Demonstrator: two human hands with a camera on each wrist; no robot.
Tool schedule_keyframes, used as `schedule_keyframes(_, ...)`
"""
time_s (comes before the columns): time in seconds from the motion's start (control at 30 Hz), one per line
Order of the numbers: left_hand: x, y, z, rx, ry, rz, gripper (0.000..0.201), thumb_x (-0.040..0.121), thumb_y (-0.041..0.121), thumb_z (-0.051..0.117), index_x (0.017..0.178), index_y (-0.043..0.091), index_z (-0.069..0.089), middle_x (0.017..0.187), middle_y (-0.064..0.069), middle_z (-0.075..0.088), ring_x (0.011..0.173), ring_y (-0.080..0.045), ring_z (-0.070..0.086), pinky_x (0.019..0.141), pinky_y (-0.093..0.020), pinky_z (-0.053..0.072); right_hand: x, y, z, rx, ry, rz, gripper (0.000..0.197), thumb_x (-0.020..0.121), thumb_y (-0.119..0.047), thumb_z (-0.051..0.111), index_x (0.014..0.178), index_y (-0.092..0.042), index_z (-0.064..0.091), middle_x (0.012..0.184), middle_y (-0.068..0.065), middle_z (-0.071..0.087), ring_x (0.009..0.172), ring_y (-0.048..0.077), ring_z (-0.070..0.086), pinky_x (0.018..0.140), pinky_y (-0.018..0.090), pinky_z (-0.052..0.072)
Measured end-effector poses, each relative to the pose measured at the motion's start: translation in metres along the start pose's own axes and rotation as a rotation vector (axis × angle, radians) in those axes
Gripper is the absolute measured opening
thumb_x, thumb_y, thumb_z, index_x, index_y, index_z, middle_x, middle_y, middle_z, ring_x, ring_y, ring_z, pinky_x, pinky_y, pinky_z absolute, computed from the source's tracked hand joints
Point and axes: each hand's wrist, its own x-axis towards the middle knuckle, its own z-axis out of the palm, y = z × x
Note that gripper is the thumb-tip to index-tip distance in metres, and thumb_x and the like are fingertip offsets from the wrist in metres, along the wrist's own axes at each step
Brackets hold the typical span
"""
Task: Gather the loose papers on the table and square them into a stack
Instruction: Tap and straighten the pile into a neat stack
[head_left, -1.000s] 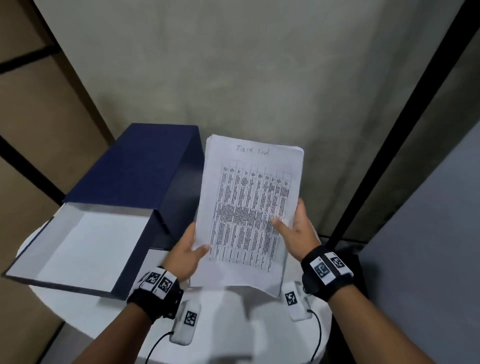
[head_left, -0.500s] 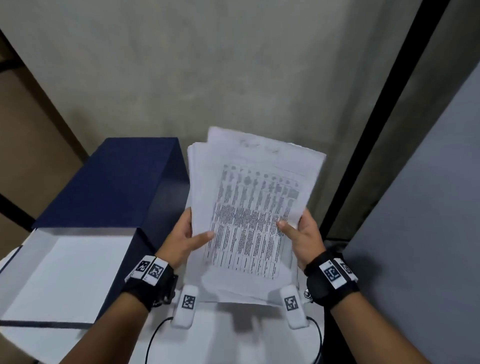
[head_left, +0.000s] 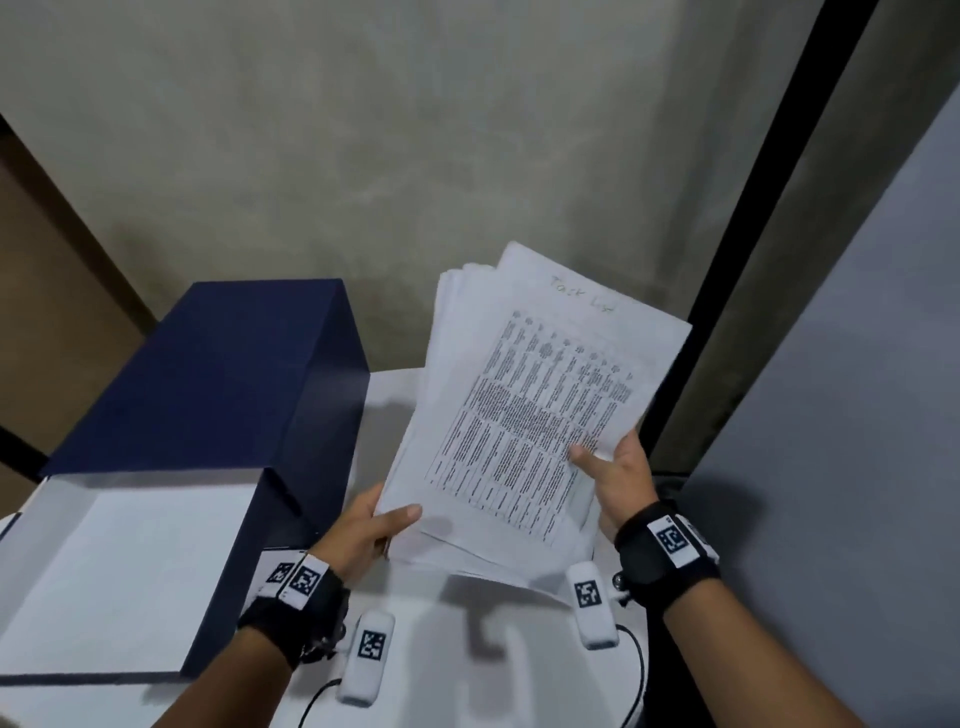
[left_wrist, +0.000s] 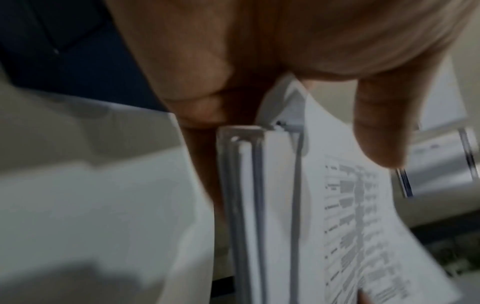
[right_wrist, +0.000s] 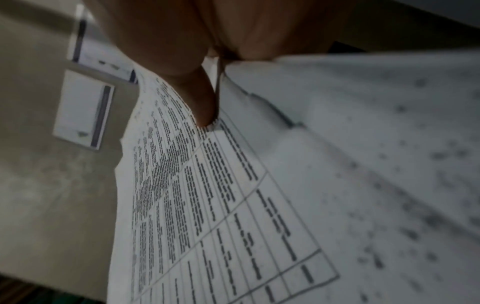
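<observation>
A stack of white papers (head_left: 524, 415) with a printed table on the top sheet is held in the air above the white round table (head_left: 457, 649), tilted to the right. Its sheets are fanned and uneven at the top left and bottom edges. My left hand (head_left: 382, 525) grips the lower left corner, thumb on top. My right hand (head_left: 605, 467) grips the right edge, thumb pressed on the print. In the left wrist view the papers (left_wrist: 350, 216) show edge-on under my thumb (left_wrist: 381, 127). In the right wrist view my thumb (right_wrist: 200, 98) presses the top sheet (right_wrist: 207, 195).
An open dark blue box (head_left: 218, 395) with a white inside (head_left: 114, 571) stands on the left half of the table. A grey wall rises behind. A black post (head_left: 753, 249) and a grey panel (head_left: 857, 415) stand at the right.
The stack has swung to the right and tilted clockwise. The sheets have fanned out more at the top left. Both hands kept their hold, and the view shifted.
</observation>
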Motion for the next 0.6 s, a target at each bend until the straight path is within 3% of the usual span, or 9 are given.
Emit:
schedule_keyframes(0.07, 0.0, -0.001, 0.0, -0.071, 0.003, -0.041, 0.089, 0.041, 0.034, 0.096, 0.117, 0.003, 0.061, 0.112, -0.02, 0.069, 0.098, -0.031, 0.069, 0.073, -0.038, 0.058, -0.001, -0.002, -0.003, 0.054, 0.009, 0.02, 0.059, 0.086, 0.014, 0.056, 0.123, -0.03, 0.043, 0.104, -0.027, 0.059, 0.09, -0.017, 0.06, 0.074, 0.007, 0.049)
schedule_keyframes(0.1, 0.001, -0.002, 0.0, -0.036, 0.017, -0.05, 0.089, 0.039, 0.037, 0.095, 0.114, 0.002, 0.063, 0.108, -0.02, 0.07, 0.091, -0.031, 0.07, 0.066, -0.039, 0.059, -0.001, -0.001, -0.005, 0.076, 0.015, 0.045, 0.058, 0.087, 0.013, 0.056, 0.126, -0.027, 0.044, 0.104, -0.025, 0.06, 0.093, -0.013, 0.059, 0.072, 0.008, 0.048)
schedule_keyframes(0.17, 0.005, -0.003, 0.0, 0.054, 0.053, -0.05, 0.085, 0.041, 0.042, 0.093, 0.111, 0.004, 0.063, 0.097, -0.017, 0.073, 0.078, -0.026, 0.071, 0.056, -0.036, 0.057, -0.005, -0.001, -0.004, 0.106, 0.025, 0.096, 0.06, 0.089, 0.011, 0.054, 0.14, -0.016, 0.038, 0.115, -0.016, 0.056, 0.1, -0.005, 0.055, 0.086, 0.017, 0.045)
schedule_keyframes(0.23, 0.009, -0.005, -0.003, 0.107, 0.101, -0.079, 0.074, 0.047, 0.037, 0.086, 0.109, 0.004, 0.063, 0.089, -0.01, 0.074, 0.075, -0.023, 0.07, 0.056, -0.034, 0.056, -0.008, 0.003, -0.002, 0.111, 0.029, 0.1, 0.064, 0.09, 0.011, 0.054, 0.145, -0.01, 0.029, 0.12, -0.017, 0.047, 0.11, 0.004, 0.047, 0.097, 0.022, 0.033)
schedule_keyframes(0.3, 0.011, -0.009, -0.01, 0.118, 0.138, -0.114, 0.066, 0.052, 0.039, 0.076, 0.108, 0.006, 0.065, 0.092, -0.01, 0.075, 0.083, -0.025, 0.068, 0.062, -0.034, 0.056, -0.01, 0.006, -0.002, 0.088, 0.026, 0.088, 0.064, 0.089, 0.011, 0.055, 0.142, -0.018, 0.033, 0.109, -0.025, 0.049, 0.115, 0.005, 0.045, 0.095, 0.02, 0.036)
schedule_keyframes(0.37, 0.012, -0.005, -0.015, 0.142, 0.188, -0.111, 0.062, 0.062, 0.045, 0.073, 0.117, 0.016, 0.064, 0.111, -0.008, 0.071, 0.095, -0.025, 0.064, 0.073, -0.034, 0.053, -0.011, 0.01, -0.004, 0.03, 0.012, 0.086, 0.059, 0.089, 0.01, 0.056, 0.133, -0.027, 0.039, 0.107, -0.027, 0.053, 0.102, -0.007, 0.053, 0.085, 0.014, 0.042)
schedule_keyframes(0.43, 0.013, 0.004, -0.018, 0.206, 0.248, -0.075, 0.055, 0.081, 0.049, 0.065, 0.131, 0.031, 0.051, 0.13, 0.006, 0.058, 0.114, -0.018, 0.056, 0.085, -0.031, 0.047, -0.012, 0.014, -0.005, -0.028, -0.035, 0.074, 0.054, 0.088, 0.009, 0.057, 0.124, -0.03, 0.045, 0.113, -0.024, 0.057, 0.097, -0.014, 0.056, 0.093, 0.02, 0.043)
schedule_keyframes(0.53, 0.026, 0.019, -0.017, 0.296, 0.256, 0.008, 0.088, 0.073, 0.06, 0.069, 0.145, 0.035, 0.026, 0.144, 0.015, 0.04, 0.132, -0.009, 0.04, 0.109, -0.037, 0.033, -0.016, 0.013, -0.001, -0.148, -0.159, 0.021, 0.055, 0.086, 0.011, 0.059, 0.118, -0.034, 0.052, 0.118, -0.021, 0.062, 0.106, -0.011, 0.059, 0.101, 0.025, 0.042)
schedule_keyframes(0.6, 0.035, 0.026, -0.015, 0.271, 0.2, 0.032, 0.1, 0.066, 0.052, 0.08, 0.147, 0.032, 0.024, 0.145, 0.012, 0.044, 0.132, -0.009, 0.043, 0.112, -0.04, 0.033, -0.017, 0.012, 0.004, -0.264, -0.274, -0.025, 0.056, 0.086, 0.008, 0.061, 0.122, -0.033, 0.051, 0.122, -0.018, 0.063, 0.117, -0.004, 0.057, 0.101, 0.021, 0.041)
